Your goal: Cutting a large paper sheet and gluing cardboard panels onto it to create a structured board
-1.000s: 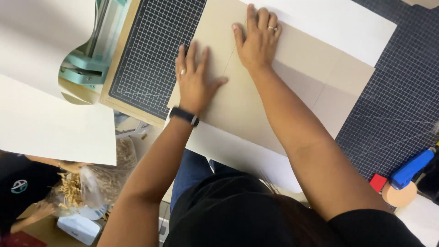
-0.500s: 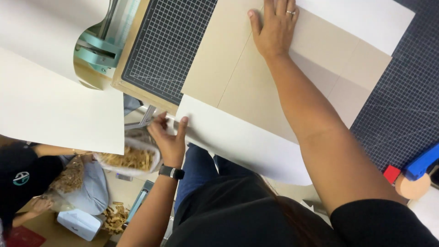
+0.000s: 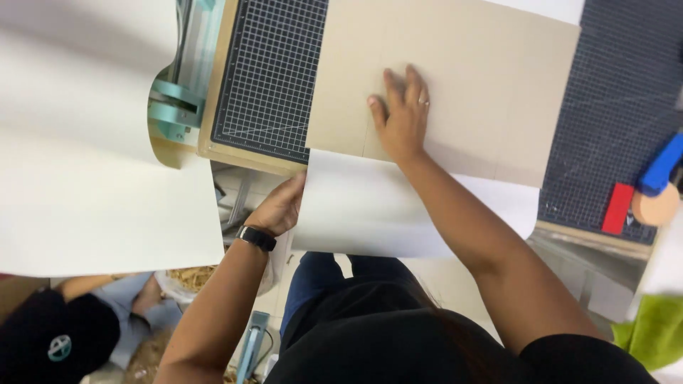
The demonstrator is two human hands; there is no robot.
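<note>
On the worktop, the right hand (image 3: 402, 117) lay flat with its fingers spread, palm down, pressing on a large tan sheet of cardboard (image 3: 469, 71) that covered part of a dark gridded cutting mat (image 3: 267, 78). Beneath the cardboard, a white sheet of paper (image 3: 370, 210) stuck out past the near edge of the worktop, overhanging it. The left hand (image 3: 279, 206), with a black watch (image 3: 256, 238) on the wrist, closed its grip on the left edge of that white sheet, fingers curled around it just below the wooden rim of the mat's board (image 3: 245, 156). To the left, a teal metal fitting (image 3: 174, 107) sat beside the mat, partly hidden by a big blurred white sheet (image 3: 92, 185). At the far right, a red block (image 3: 617, 208) and a blue tool (image 3: 662, 165) rested on a second dark mat (image 3: 619, 92).
</note>
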